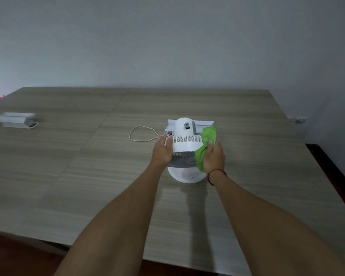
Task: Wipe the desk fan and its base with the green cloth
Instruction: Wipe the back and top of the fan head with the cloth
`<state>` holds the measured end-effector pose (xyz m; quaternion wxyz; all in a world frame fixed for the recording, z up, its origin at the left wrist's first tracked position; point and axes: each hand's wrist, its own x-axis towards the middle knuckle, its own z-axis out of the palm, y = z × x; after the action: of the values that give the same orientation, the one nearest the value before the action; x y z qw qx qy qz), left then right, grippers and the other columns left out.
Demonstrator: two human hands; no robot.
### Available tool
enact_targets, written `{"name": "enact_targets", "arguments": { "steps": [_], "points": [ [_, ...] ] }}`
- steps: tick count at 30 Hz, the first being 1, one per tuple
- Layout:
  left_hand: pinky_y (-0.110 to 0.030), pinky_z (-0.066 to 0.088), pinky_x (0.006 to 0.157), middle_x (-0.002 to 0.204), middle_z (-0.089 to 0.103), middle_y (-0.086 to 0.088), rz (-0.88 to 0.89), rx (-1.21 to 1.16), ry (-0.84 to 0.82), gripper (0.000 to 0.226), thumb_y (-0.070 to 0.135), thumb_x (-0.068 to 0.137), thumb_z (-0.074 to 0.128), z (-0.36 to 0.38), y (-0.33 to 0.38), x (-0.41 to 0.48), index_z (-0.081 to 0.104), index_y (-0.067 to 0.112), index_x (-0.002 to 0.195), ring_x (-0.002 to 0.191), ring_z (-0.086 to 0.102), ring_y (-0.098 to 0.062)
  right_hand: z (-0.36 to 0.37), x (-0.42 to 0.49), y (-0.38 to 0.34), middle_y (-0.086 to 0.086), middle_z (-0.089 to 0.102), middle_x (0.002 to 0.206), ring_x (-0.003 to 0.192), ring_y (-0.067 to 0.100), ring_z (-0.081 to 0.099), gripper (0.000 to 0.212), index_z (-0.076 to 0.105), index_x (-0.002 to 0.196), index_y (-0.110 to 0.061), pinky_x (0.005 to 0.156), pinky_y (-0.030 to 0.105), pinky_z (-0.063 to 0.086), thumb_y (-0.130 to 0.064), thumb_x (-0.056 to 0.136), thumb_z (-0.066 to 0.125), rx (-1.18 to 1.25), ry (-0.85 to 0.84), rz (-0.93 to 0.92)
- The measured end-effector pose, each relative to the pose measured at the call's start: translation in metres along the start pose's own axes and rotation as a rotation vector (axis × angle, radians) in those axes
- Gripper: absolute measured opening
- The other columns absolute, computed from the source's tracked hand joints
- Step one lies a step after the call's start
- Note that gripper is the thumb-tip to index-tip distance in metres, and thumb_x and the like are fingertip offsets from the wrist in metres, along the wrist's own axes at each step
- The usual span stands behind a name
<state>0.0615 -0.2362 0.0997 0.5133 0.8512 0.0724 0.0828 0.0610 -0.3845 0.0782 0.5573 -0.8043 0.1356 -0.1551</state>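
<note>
Wall (167,40): plain and pale grey, it filled the upper part of the view behind the table.
Table (88,176): a wide wood-grain top with a seam running from the far edge toward the near left; it carried everything below.
Arms: two bare forearms reached forward from the bottom edge toward the fan.
Fan (184,139): small and white, it stood right of centre on the table, its grey grille (182,158) turned toward the viewer and a grey knob on its rounded back.
Base (185,176): a round white disc under the fan, on the near side.
Bracket (15,120): a pale metal piece lay far off at the left edge of the table.
Left hand (162,151): it was pressed flat against the fan's left side, fingers wrapped around the housing.
Right hand (213,158): it clutched the cloth and pushed it against the fan's right side.
Cloth (204,145): bright green and bunched, it sat between the right hand and the fan.
Cord (139,134): thin and white, it looped on the table just left of the fan.
Wristband (212,175): a thin red string circled the right wrist.
</note>
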Motion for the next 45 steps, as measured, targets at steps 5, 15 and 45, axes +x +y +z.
{"name": "enact_targets", "arguments": {
  "steps": [5,15,45],
  "points": [
    [-0.047,0.033,0.111,0.135,0.051,-0.027,-0.035,0.006,-0.02,0.054,0.034,0.099,0.032,0.007,-0.003,0.01,0.051,-0.003,0.132,0.131,0.044,-0.039,0.011,-0.008,-0.012,0.013,0.037,0.152,0.146,0.03,0.024,0.044,0.04,0.141,-0.008,0.118,0.041,0.023,-0.024,0.1,0.031,-0.123,-0.059,-0.182],
    [-0.043,0.03,0.114,0.143,0.047,-0.021,-0.058,0.046,-0.087,0.047,0.028,0.103,0.03,-0.003,-0.003,0.01,0.049,0.001,0.136,0.136,0.038,-0.034,0.023,-0.002,-0.013,0.006,0.034,0.155,0.148,0.024,0.02,0.057,0.037,0.144,-0.012,0.119,0.039,0.016,-0.034,0.093,0.024,-0.287,-0.159,-0.371],
    [-0.024,0.016,0.114,0.156,0.027,-0.018,-0.062,0.001,-0.137,0.048,0.023,0.105,0.026,-0.009,0.002,0.038,0.029,0.006,0.15,0.147,0.02,-0.023,0.017,0.022,-0.018,0.021,0.059,0.126,0.115,0.035,0.056,0.041,0.052,0.127,-0.005,0.092,0.035,0.043,-0.03,0.099,0.034,0.027,-0.004,0.031]
  ]
}}
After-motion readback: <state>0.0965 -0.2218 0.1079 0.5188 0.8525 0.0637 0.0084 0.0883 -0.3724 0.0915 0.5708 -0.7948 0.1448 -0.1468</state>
